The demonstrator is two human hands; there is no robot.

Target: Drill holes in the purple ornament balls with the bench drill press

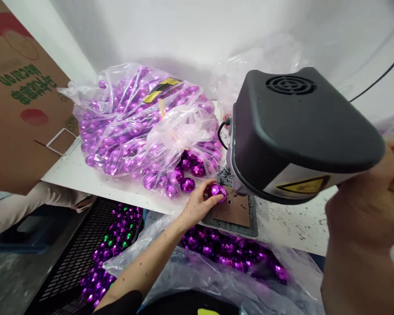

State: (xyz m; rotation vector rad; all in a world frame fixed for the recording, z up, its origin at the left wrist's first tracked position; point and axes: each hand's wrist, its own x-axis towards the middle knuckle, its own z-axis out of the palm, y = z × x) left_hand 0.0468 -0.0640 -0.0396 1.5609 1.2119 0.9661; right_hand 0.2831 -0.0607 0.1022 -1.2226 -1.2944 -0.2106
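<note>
Holding purple ball (pixel 218 192) in left hand (pixel 198 202)

The blurred right hand (pixel 364 205) is cut off by the right edge, and what its fingers hold (a bit of red shows there) cannot be made out. The left hand (pixel 197 203) partly hides a shiny purple faceted ball (pixel 219 191). The left edge crops the printed brown cardboard box (pixel 26 144); the bottom edge, the black plastic mesh crate (pixel 70 251).
</note>
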